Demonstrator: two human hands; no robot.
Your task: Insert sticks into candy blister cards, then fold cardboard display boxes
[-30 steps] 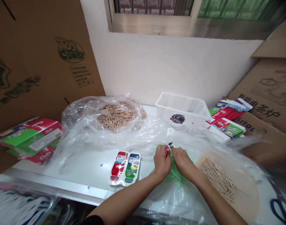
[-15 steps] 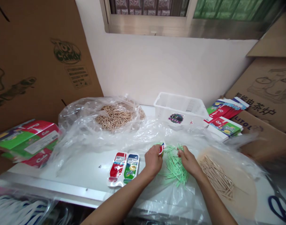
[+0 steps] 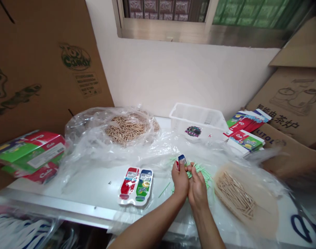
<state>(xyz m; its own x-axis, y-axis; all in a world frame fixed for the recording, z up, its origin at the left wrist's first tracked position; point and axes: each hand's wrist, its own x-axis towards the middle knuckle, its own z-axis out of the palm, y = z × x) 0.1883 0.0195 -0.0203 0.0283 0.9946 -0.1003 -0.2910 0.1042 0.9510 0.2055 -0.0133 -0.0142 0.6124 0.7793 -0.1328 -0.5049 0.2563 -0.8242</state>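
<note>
Printed pack [image 3: 182, 158] is being gripped at L hand's [image 3: 180, 178] 12 o'clock, fingers closed; R hand's [image 3: 197, 188] fingers are being held curled, grip can't be told, green sticks [image 3: 205, 172] being seen approx 1 o'clock.

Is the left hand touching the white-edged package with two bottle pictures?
Apart: the head view shows a gap, with a green stick, between left hand and package.

Soft, even light leaves the wall [image 3: 184, 76] pale and glints on the plastic [image 3: 160, 147], while the dark upper-right corner blurs.
</note>
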